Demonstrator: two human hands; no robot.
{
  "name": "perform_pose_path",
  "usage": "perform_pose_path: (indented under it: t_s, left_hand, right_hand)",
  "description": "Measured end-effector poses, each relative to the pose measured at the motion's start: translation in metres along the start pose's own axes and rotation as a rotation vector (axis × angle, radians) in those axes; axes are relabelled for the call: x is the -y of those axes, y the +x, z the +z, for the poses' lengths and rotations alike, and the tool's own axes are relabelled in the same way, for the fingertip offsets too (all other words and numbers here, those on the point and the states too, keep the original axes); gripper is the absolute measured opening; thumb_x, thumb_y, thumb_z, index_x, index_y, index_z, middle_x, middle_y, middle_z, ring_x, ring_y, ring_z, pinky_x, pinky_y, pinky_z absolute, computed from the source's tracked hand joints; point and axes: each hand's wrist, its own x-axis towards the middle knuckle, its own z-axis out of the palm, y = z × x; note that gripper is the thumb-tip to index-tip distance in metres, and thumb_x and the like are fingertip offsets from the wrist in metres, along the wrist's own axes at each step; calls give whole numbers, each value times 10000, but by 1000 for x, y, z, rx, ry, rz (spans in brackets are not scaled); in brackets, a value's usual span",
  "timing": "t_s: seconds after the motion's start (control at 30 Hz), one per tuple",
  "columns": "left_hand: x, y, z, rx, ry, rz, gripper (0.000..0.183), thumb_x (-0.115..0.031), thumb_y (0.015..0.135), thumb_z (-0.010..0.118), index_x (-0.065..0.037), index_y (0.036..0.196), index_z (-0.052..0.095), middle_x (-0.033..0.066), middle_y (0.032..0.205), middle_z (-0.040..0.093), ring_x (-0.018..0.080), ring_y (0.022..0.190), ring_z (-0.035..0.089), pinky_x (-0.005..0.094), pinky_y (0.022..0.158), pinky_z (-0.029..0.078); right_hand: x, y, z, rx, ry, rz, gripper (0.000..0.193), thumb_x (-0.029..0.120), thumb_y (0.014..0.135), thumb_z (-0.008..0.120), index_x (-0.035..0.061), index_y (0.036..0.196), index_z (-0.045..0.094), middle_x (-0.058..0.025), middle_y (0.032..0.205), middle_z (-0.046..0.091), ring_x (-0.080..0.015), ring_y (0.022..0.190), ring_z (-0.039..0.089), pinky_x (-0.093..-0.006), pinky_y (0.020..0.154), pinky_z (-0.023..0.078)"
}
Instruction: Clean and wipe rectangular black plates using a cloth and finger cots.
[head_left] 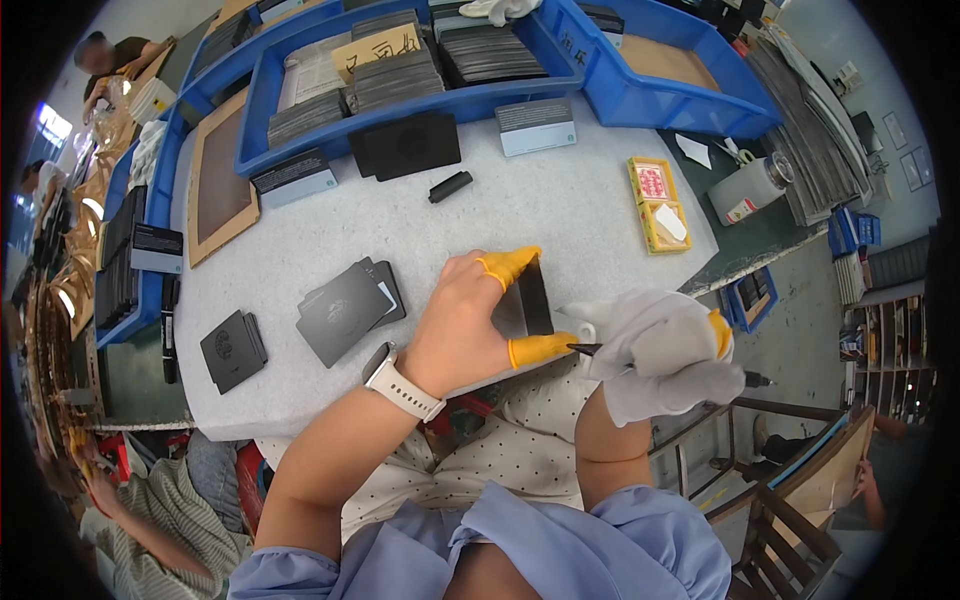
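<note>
My left hand (458,318) has yellow finger cots on thumb and forefinger and a pale-strapped watch at the wrist. It grips a dark metal card (537,295) on edge between those two fingers. White-gloved, my right hand (655,350) is closed round a black marker pen (584,349), whose tip points left, close to the card's lower end. Whether the tip touches it, I cannot tell. Left of my left hand lie a fanned group of grey and black cards (345,315) and a small black stack (232,352). A black pen cap (450,186) lies farther back.
Blue bins (415,108) packed with dark cards line the table's far side. Black cards (405,147) and a grey-blue box (536,127) stand before them. A yellow box (658,205) and a bottle (745,188) are at right. Co-workers (170,505) sit to the left.
</note>
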Motion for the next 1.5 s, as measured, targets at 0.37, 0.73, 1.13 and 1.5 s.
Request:
perform_pose_path:
  t_s: [0.37, 0.73, 1.13, 1.5]
  left_hand:
    - [-1, -5, -4, 23, -278, -400, 857, -455, 666, 783, 28, 1293, 452, 90, 755, 617, 239, 760, 534, 329, 712, 452]
    - [4, 3, -2, -117, 39, -357, 560, -361, 723, 758, 46, 1070, 593, 117, 778, 540, 242, 752, 492, 345, 710, 402]
    - [12, 7, 6, -231, -208, -512, 700, -388, 716, 764, 157, 1078, 515, 124, 676, 569, 228, 604, 552, 339, 592, 457]
    - [9, 7, 2, -233, -215, -494, 844, -366, 706, 775, 168, 1239, 396, 129, 695, 580, 211, 611, 574, 323, 592, 472]
  right_hand:
    - [-18, -1, -21, 228, 679, 30, 722, 730, 743, 507, 8, 768, 522, -122, 670, 559, -249, 526, 535, -387, 499, 482]
    - [0, -12, -10, 54, 156, 292, 764, 768, 750, 452, 7, 718, 521, -106, 614, 561, -219, 548, 570, -343, 536, 508]
    - [-29, -25, 0, 135, -125, 41, 738, 749, 820, 290, 90, 508, 403, -50, 454, 485, -161, 386, 456, -275, 403, 388]
    - [-41, -27, 0, 158, 1, -117, 744, 759, 815, 265, 90, 529, 424, -35, 458, 490, -167, 409, 478, -290, 428, 415]
